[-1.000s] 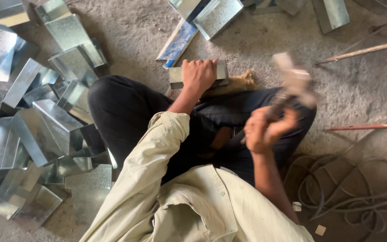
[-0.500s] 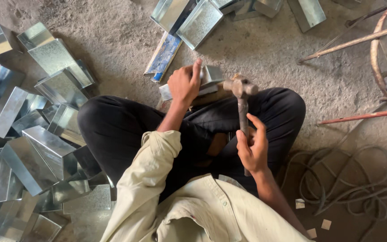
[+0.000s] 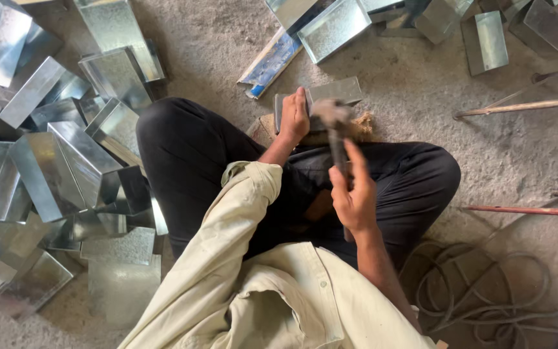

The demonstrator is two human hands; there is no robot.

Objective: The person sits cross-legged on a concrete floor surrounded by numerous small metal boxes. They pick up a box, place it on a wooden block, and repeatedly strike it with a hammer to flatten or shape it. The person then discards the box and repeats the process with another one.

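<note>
Bent galvanized sheet-metal piece (image 3: pixel 330 94), dull grey, folded edges, lies on a wooden block (image 3: pixel 356 126) on the floor, under the left fingertips. Left hand (image 3: pixel 294 116) flat, fingers loosely spread, pressing the piece down. Right hand (image 3: pixel 354 194) fingers wrapped closed around the hammer (image 3: pixel 334 129) handle; blurred head sits just beside the left fingers, over the piece.

Daylight, soft and even, scene fairly bright. Shadows weak, short, diffuse; darkest under crossed legs. Mild glare on galvanised sheet pieces (image 3: pixel 46 161) at left, brightest near upper left corner; blue-tinted reflection on strip (image 3: pixel 272 61) at top centre. Hammer head (image 3: pixel 330 113) smeared by motion blur; right hand (image 3: pixel 355 194) slightly soft. Left hand (image 3: pixel 294 116) sharp. Concrete floor (image 3: pixel 421 97) grain crisp. Slight wide-angle stretch toward edges.
</note>
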